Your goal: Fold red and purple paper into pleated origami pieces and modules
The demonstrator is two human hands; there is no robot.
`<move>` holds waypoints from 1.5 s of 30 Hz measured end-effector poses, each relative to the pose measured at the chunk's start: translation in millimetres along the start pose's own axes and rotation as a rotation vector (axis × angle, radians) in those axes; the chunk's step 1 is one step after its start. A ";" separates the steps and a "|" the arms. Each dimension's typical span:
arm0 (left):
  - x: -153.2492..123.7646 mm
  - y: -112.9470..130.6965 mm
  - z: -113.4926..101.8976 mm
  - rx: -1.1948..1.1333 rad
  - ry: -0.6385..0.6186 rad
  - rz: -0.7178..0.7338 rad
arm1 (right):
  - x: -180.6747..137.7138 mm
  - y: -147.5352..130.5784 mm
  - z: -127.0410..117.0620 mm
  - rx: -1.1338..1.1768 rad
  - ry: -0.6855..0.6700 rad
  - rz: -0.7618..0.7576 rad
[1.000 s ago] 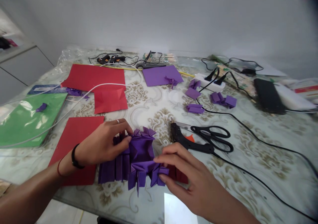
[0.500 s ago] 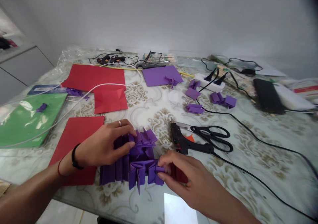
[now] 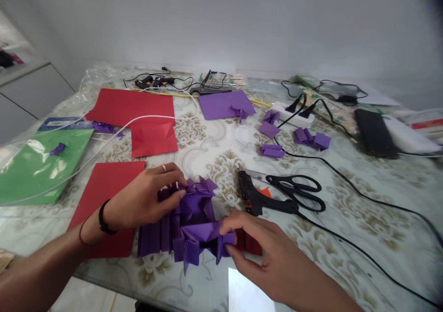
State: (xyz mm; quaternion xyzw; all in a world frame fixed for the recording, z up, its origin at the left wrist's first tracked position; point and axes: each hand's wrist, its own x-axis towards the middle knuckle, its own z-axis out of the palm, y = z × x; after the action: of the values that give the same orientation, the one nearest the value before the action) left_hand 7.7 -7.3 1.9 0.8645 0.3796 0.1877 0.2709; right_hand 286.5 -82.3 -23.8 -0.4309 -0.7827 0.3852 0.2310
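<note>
A green paper pack (image 3: 31, 169) lies by the counter's (image 3: 214, 146) left edge. Next, a red sheet (image 3: 107, 187) sits partly beneath the left hand (image 3: 145, 199), whose fingers pinch the back of a purple folded-paper model (image 3: 200, 231) near the front edge. The right hand's (image 3: 258, 247) fingers hold its right flap narrowly. Farther right, a glue gun (image 3: 255, 201) lies beside black-handled scissors (image 3: 296, 181).

Is a flower-patterned table (image 3: 204, 153); bears a purple paper model (image 3: 195, 226) near the front edge, red sheets (image 3: 107, 196) and green paper (image 3: 31, 169) at left, scissors (image 3: 281, 184) beside a glue gun (image 3: 251, 193), a power strip (image 3: 280, 110) behind.
</note>
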 end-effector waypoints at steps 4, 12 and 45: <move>0.2 -0.5 1.3 -0.001 0.047 -0.002 | -2.5 -2.7 -3.7 -0.076 -0.012 0.000; -0.2 -0.3 -4.1 -0.038 0.012 -0.011 | 0.0 1.5 -7.0 -0.059 -0.132 0.145; -5.7 -15.7 -54.3 -0.319 -0.140 0.010 | -6.7 18.4 -17.7 -0.007 -0.170 0.197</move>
State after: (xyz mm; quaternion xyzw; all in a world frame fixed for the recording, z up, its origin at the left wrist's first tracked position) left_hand -33.5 15.0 34.2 0.8233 0.3207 0.1862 0.4298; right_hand 311.4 -74.8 -28.2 -0.4725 -0.7546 0.4383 0.1232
